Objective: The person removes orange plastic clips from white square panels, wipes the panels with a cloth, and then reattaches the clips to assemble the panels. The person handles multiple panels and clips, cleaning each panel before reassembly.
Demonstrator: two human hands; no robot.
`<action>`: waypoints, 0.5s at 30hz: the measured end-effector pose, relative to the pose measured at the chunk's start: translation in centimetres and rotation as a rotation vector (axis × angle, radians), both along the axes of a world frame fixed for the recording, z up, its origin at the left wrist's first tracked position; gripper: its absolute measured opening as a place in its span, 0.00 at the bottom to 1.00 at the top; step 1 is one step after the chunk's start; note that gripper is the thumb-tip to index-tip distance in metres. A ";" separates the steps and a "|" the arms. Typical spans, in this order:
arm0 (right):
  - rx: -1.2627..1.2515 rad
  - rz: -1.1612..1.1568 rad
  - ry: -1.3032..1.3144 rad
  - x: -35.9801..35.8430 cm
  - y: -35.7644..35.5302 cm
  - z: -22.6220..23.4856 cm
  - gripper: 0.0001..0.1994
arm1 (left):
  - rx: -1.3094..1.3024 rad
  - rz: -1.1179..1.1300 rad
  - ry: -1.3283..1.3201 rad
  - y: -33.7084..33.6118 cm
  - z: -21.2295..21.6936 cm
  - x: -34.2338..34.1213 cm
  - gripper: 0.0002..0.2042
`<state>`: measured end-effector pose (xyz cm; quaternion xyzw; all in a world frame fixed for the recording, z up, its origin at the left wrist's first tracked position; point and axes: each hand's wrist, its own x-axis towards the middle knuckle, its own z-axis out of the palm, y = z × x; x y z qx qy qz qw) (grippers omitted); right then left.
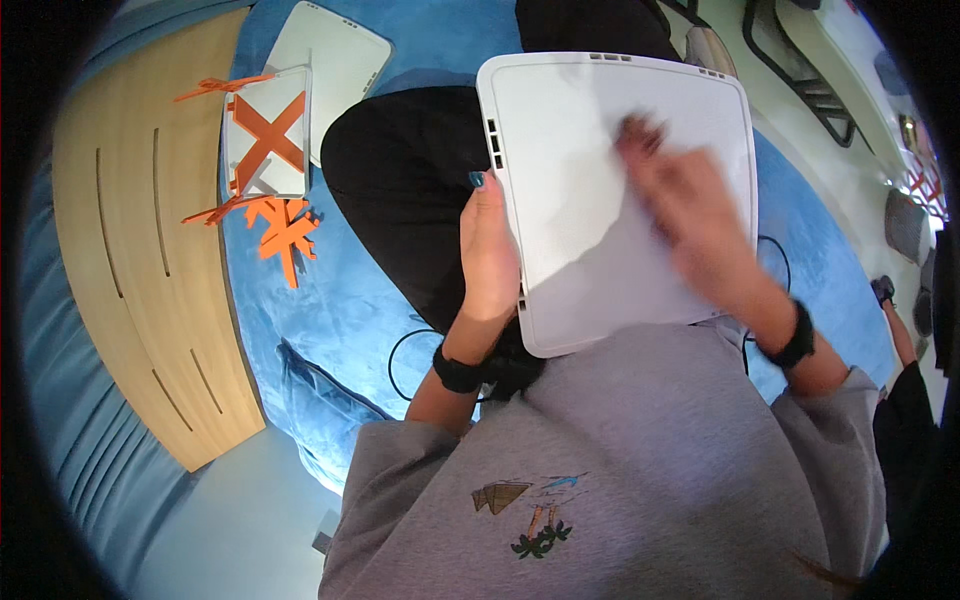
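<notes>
A white rectangular plastic panel (590, 200) with rounded corners and slots along its rim rests upright-leaning on my lap. My left hand (490, 250) grips its left edge, thumb along the rim and the other fingers hidden behind. Over the right half of the panel is my right hand (690, 205), smeared by motion. Its fingers look bent towards the surface, but whether they touch it or hold anything cannot be made out. A dark band circles each wrist.
To the left on the blue blanket (275, 330) lie a smaller white panel (238, 150) with an orange X-shaped piece (270, 140), more orange pieces (285, 235) and another white panel (340, 55). A slotted wooden board (150, 260) stands beyond. Another person's arm (900, 335) shows at far right.
</notes>
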<state>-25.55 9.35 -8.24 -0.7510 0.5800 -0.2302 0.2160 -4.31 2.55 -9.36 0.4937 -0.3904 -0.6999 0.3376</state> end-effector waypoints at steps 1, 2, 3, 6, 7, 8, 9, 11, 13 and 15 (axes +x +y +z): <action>-0.040 0.219 -0.026 1.4 -0.1 0.9 0.23 | -0.036 0.001 0.043 0.1 0.4 0.0 0.26; -0.065 0.430 -0.066 2.4 -0.4 1.8 0.22 | -0.036 -0.015 -0.017 0.2 0.7 0.1 0.27; -0.110 0.391 -0.056 2.4 -1.2 2.3 0.22 | -0.042 0.000 -0.054 0.4 1.0 0.1 0.27; 0.004 0.243 0.170 -0.3 -4.1 2.7 0.23 | -0.011 0.013 0.051 0.6 1.6 0.1 0.24; 0.095 -0.163 -0.131 -1.6 -5.0 2.5 0.27 | -0.036 0.020 0.065 0.7 1.7 0.1 0.23; 0.080 -0.514 -0.285 -2.7 -5.9 2.1 0.22 | -0.061 0.026 0.083 0.8 1.8 0.0 0.23; -0.020 -0.425 -0.184 -2.9 -5.9 1.5 0.22 | -0.091 0.033 0.105 0.9 1.9 -0.2 0.23; -0.085 -0.419 0.044 -2.1 -6.0 0.3 0.22 | -0.068 0.038 0.166 1.0 1.9 -0.7 0.22; -0.135 -0.242 -0.162 1.3 -5.6 -0.1 0.21 | -0.052 0.013 0.242 0.9 1.9 -1.1 0.22; -0.186 -0.063 -0.315 4.8 -6.2 0.3 0.25 | -0.068 -0.065 0.181 0.7 1.5 -1.7 0.21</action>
